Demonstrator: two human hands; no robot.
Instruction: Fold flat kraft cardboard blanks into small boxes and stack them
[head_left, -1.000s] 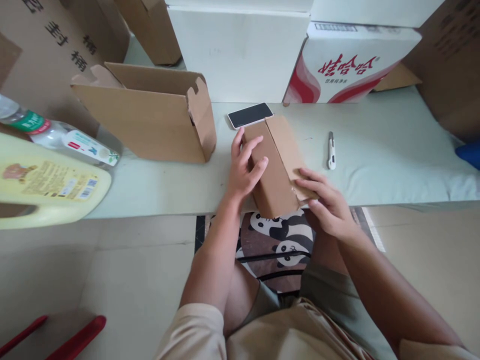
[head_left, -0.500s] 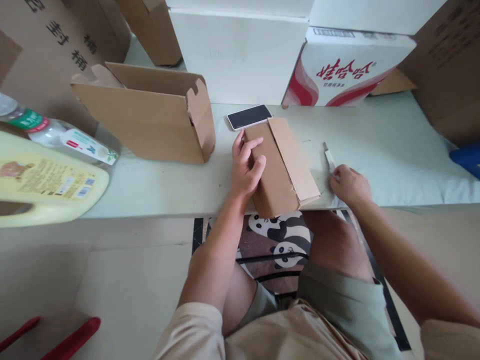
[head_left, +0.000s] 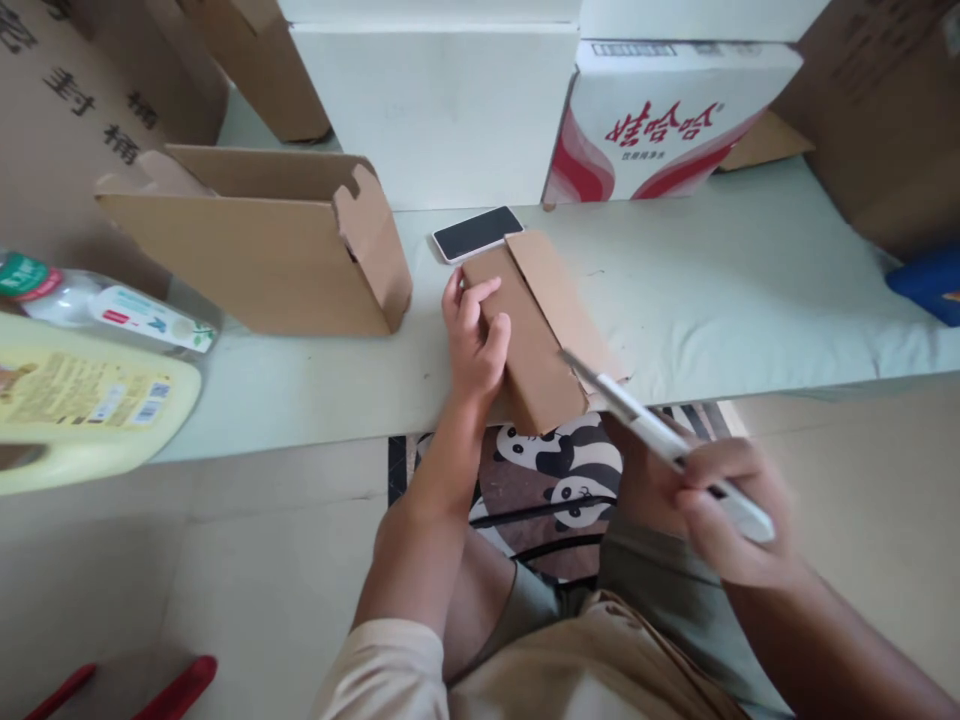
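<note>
A small brown cardboard box (head_left: 525, 335) lies at the table's front edge, its flap side turned to the right. My left hand (head_left: 475, 345) grips its left side, with thumb and index finger resting on the top face. In my right hand (head_left: 739, 515) is a white utility knife (head_left: 637, 418), raised off the table. The blade is out and points up and left; in the picture its tip overlaps the box near the flap's lower end. Whether it touches the cardboard, I cannot tell. Just behind the box lies a phone (head_left: 478, 234), dark screen up.
An opened cardboard box (head_left: 247, 260) stands at left. Beside it are a clear plastic bottle (head_left: 127, 305) and a pale yellow jug (head_left: 97, 400). White cartons (head_left: 442, 120) line the back, one with red lettering (head_left: 660, 125). Something blue (head_left: 930, 280) sits at the far right.
My right hand has lifted the utility knife from the table and swung it toward me, its blade now over the box. My left hand keeps its hold. The view has shifted slightly.
</note>
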